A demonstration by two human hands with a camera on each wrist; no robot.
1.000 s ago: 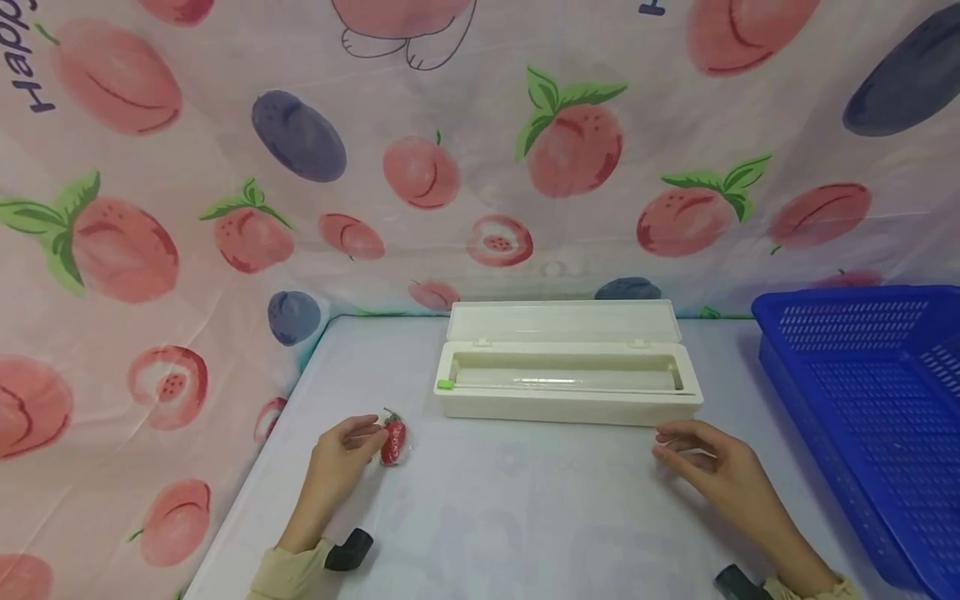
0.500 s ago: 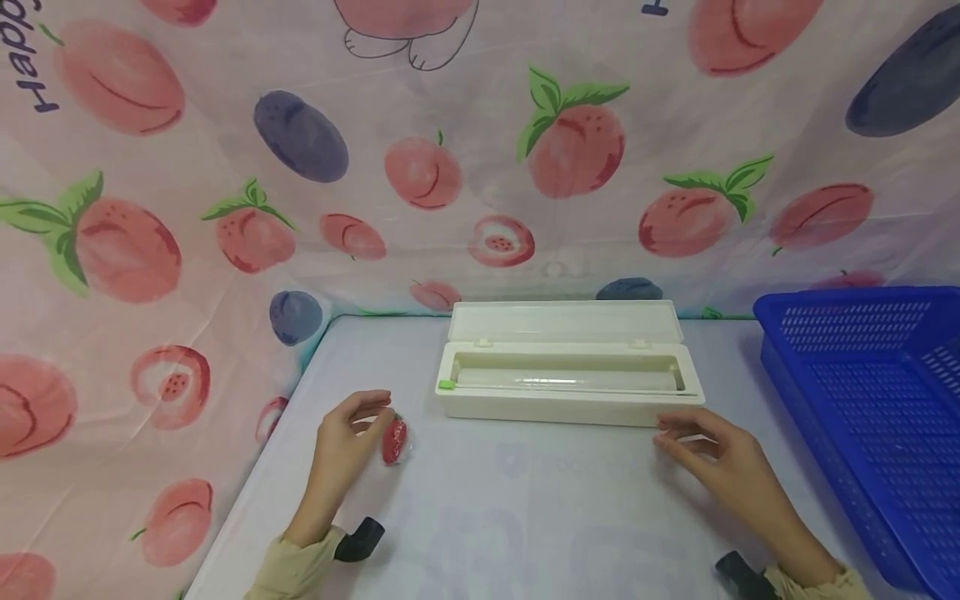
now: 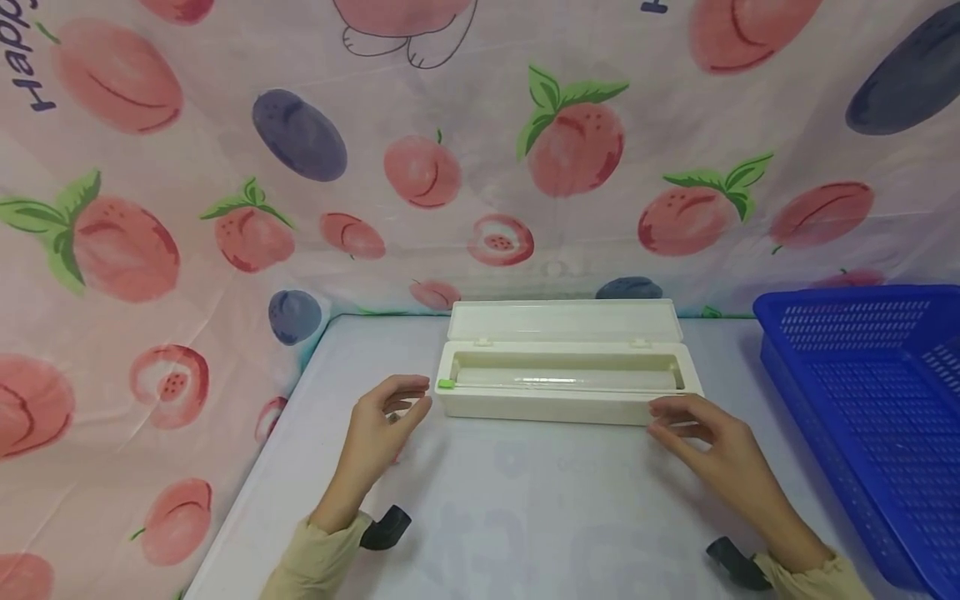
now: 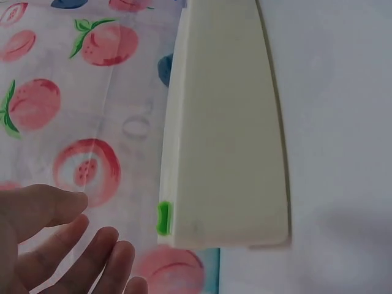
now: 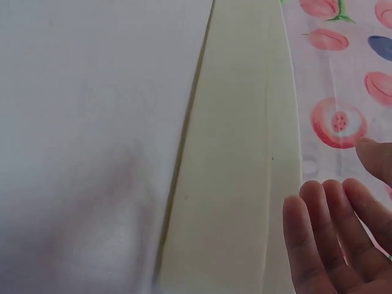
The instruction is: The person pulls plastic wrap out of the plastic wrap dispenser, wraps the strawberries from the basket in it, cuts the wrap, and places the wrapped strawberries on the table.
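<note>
A long cream plastic dispenser box (image 3: 572, 407) stands at the back of the table, its lid (image 3: 562, 322) raised and its trough bare inside. A small green slider (image 3: 446, 384) sits at its left front corner. Just left of that corner is my left hand (image 3: 372, 437), fingers loosely bent around nothing. Close before the box's right front end, my right hand (image 3: 716, 454) hovers with relaxed fingers and nothing in it. In the right wrist view those fingers (image 5: 334, 226) overlap the box edge. Mostly hidden behind my left hand lies a small red wrapped item (image 3: 397, 457).
To the right stands a large blue plastic basket (image 3: 825, 454) with perforated walls. A fruit-print cloth (image 3: 450, 100) hangs behind the table and along its left side. The white tabletop (image 3: 525, 517) stretches in front of the box.
My left hand has moved right and away from me, from beside the red wrapped item to the box's left end, now covering most of that item. My right hand has shifted slightly toward the box.
</note>
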